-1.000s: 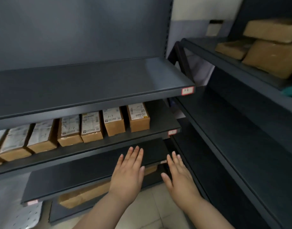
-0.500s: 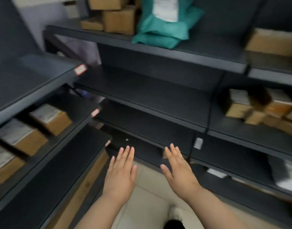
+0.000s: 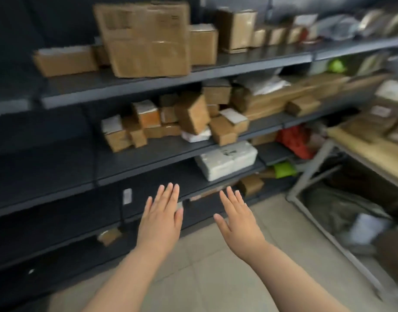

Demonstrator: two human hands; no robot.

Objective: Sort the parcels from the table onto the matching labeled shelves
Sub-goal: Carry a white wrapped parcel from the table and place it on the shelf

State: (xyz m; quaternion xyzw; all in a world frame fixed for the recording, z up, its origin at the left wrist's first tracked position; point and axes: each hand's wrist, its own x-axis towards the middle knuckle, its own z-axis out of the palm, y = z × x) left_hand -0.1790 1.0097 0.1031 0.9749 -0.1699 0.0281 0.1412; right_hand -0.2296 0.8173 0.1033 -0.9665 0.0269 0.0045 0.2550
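Observation:
My left hand [image 3: 160, 218] and my right hand [image 3: 238, 218] hover palm down with straight fingers, holding nothing, in front of the dark metal shelves [image 3: 148, 157]. A large brown carton [image 3: 146, 39] leans on the top shelf among smaller boxes. Several small brown parcels [image 3: 191, 113] are piled on the middle shelf. One white wrapped parcel [image 3: 226, 159] lies on the shelf below. At the right edge stands the wooden table [image 3: 371, 152] with parcels [image 3: 387, 120] on it; they are blurred.
A red bag [image 3: 293, 140] and a green packet [image 3: 283, 170] sit on the shelves near the table. Under the table lie a dark sack [image 3: 342, 208] and other blurred items. The tiled floor [image 3: 204, 278] runs between shelves and table.
The view has swung right, from the left shelving unit across the corner to the fuller shelves and the table. Both hands stay flat and hold nothing throughout.

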